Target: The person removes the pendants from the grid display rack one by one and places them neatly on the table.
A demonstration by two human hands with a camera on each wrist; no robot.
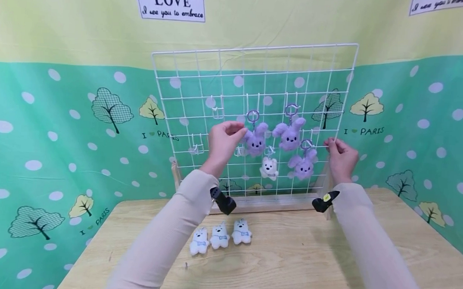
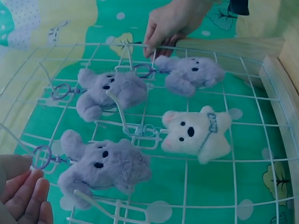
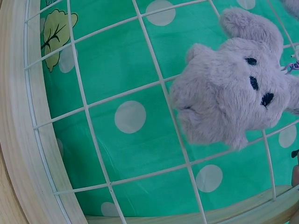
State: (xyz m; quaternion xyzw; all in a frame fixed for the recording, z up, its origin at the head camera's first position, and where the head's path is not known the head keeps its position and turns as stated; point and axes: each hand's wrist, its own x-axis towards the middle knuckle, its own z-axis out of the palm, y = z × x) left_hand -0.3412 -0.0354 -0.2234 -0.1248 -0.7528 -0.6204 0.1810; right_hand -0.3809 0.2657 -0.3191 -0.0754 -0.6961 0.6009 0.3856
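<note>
My left hand (image 1: 225,142) is beside the upper-left purple bunny keychain (image 1: 256,141), its fingertips close to the key ring (image 2: 42,157); I see nothing plainly held in it. With thumb and fingers, my right hand (image 1: 341,158) pinches the right edge of the white wire grid rack (image 1: 255,48). Two more purple bunny keychains (image 1: 290,136) (image 1: 303,167) hang on the grid by their rings. Below the left-hand bunny hangs a white bear keychain (image 1: 269,167). In the right wrist view one purple bunny (image 3: 233,88) shows close up, the right hand barely in frame.
Three white bear plushies (image 1: 200,241) (image 1: 220,236) (image 1: 242,231) lie in a row on the wooden table (image 1: 281,258). White hooks (image 1: 217,113) (image 1: 196,148) on the grid's left part hold nothing. A wooden base (image 1: 283,203) supports the grid, with a patterned cloth (image 1: 60,154) behind.
</note>
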